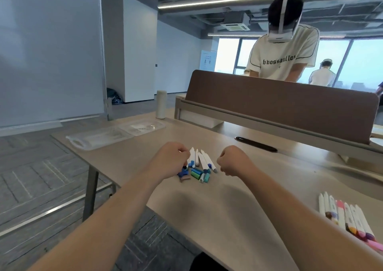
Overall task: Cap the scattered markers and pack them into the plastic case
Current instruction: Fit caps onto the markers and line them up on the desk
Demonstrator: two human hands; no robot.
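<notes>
The counter (238, 204) carries a clear plastic case (99, 140), lying open at its far left corner. Both hands are at mid-counter.

- Left hand (169, 160): fingers curled down onto the left edge of the uncapped markers (202, 158). Whether it grips one cannot be determined.
- Right hand (232, 160): fist closed just right of them, with nothing visible in it.

Loose caps (196, 174) lie touching the markers' near ends. A row of capped markers (350, 219) lies well apart at the near right.

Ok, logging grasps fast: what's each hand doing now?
Left hand: curled at the markers; grip cannot be told.
Right hand: curled, contents hidden.
</notes>
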